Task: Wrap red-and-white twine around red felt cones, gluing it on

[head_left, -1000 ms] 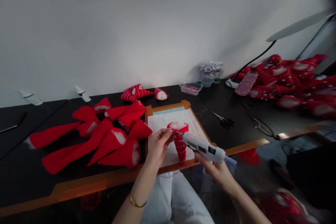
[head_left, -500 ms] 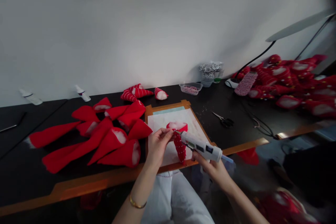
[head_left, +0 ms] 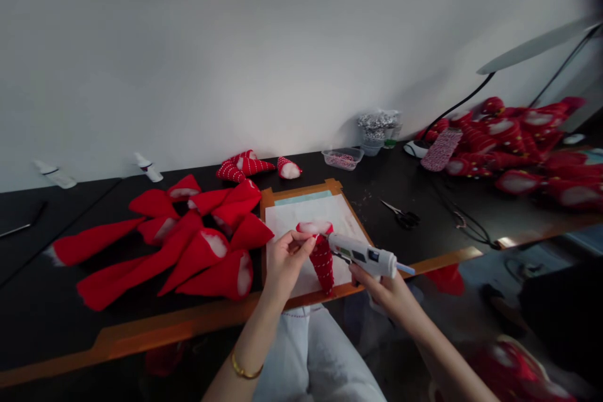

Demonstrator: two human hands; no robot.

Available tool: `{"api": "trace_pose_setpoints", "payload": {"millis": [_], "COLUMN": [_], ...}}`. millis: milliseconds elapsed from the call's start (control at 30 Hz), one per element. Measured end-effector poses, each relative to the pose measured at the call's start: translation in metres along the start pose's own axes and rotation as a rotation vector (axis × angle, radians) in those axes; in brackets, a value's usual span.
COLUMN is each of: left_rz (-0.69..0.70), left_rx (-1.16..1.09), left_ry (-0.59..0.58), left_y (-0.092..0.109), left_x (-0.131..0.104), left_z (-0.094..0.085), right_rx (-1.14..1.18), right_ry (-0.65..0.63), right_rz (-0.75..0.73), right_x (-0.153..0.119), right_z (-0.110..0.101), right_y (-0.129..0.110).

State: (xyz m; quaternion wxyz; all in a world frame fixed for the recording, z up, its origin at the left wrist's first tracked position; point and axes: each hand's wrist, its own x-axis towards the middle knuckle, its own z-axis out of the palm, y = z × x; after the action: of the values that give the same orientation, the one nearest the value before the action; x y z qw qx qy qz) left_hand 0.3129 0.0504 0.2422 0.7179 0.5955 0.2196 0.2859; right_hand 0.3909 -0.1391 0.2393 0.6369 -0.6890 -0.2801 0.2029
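Cone (head_left: 323,267), red with white dots, over white paper (head_left: 284,218), tip toward six o'clock, wide end toward twelve (pale stuffing (head_left: 315,227) showing). Left hand (head_left: 282,262) pinching its rim. Right hand (head_left: 387,296) gripping glue gun (head_left: 360,252), nozzle by rim. Plain red cones (head_left: 184,240) at cone's nine o'clock, scissors (head_left: 404,219) at two on tabletop (head_left: 426,245).

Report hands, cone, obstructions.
Left hand pinching red cone near its stuffed end; right hand holding glue gun, aimed at cone; scissors apart, to the right.
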Motion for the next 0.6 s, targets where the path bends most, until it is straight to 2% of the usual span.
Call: {"api": "trace_pose_setpoints", "payload": {"millis": [233,400,500,600], "left_rz": [-0.027,-0.134,-0.039,0.083], "left_rx": [-0.036,-0.032,0.151,0.303], "left_ry": [-0.003,-0.148,-0.156,-0.124], "left_y": [0.01,-0.002,-0.011,-0.014], "left_x": [0.001,0.029,0.052,0.065], "left_z": [0.006,-0.005,-0.016,-0.018], "right_rx": [0.047,0.092,0.084,0.107], "right_ry": [0.02,0.074,0.071,0.091], "right_rz": [-0.035,-0.029,-0.02,-0.025], "right_x": [0.001,0.01,0.012,0.015], "right_z": [-0.002,0.0,0.0,0.003], "right_y": [0.004,0.015,0.025,0.035]}}
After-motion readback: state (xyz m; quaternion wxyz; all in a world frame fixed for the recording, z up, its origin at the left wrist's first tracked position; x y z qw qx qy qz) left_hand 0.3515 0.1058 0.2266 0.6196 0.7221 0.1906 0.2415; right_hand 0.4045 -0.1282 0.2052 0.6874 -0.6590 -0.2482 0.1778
